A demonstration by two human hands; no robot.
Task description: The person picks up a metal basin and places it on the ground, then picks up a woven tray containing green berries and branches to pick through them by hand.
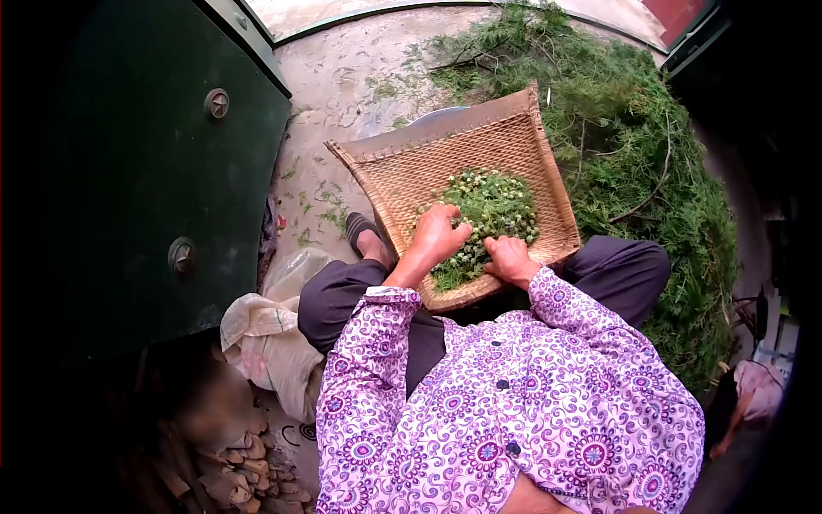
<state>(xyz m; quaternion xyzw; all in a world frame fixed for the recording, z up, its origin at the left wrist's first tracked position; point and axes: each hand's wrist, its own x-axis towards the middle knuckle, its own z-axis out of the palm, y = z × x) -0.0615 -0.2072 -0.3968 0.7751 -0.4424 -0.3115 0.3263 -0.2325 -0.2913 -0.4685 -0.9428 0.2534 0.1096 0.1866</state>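
Observation:
A woven winnowing basket (411, 167) rests across my lap, its wide side away from me. Inside lies a heap of green evergreen sprigs with small pale green cones (497, 201). My left hand (437, 233) is over the near left part of the heap, thumb and forefinger apart, the other fingers partly hidden. To its right, my right hand (512, 259) lies at the heap's near edge by the basket rim, its fingers curled into the sprigs. The fingertips are hard to make out.
Cut evergreen branches (685, 214) are piled along the right. A dark green metal door (128, 171) stands left. A whitish sack (274, 343) lies by my left knee, with split wood (248, 471) below. Part of another person (758, 394) shows at lower right. A bluish rim (438, 114) peeks behind the basket.

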